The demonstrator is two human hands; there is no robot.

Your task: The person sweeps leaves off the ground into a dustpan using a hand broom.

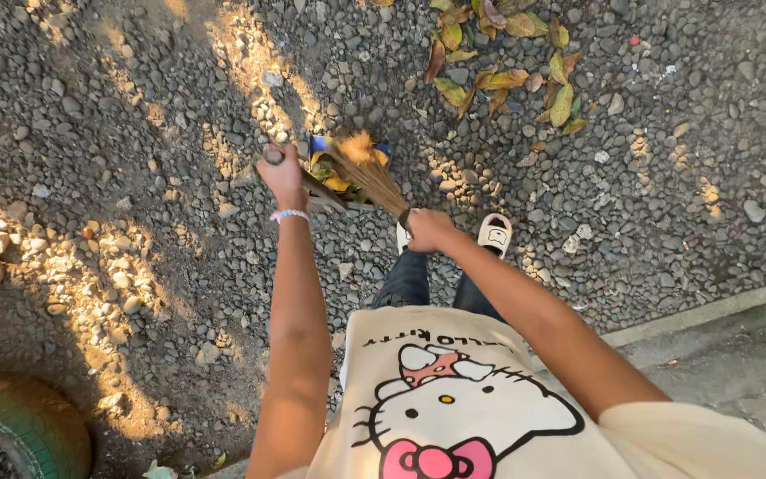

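I stand on gravel and look down past my cream shirt. My left hand (283,175), with a pale bead bracelet on the wrist, is shut on the dark handle of a dustpan (325,188). The pan holds yellow leaves and a blue scrap. My right hand (427,230) is shut on the bound end of a short straw broom (370,173), whose bristles fan out over the dustpan. Both hands are close together in front of my feet.
A pile of dry yellow-brown leaves (498,53) lies on the gravel ahead to the right. My white sandal (495,233) shows below the broom. A concrete kerb (711,310) runs at right. A green painted tyre (19,426) sits at the bottom left.
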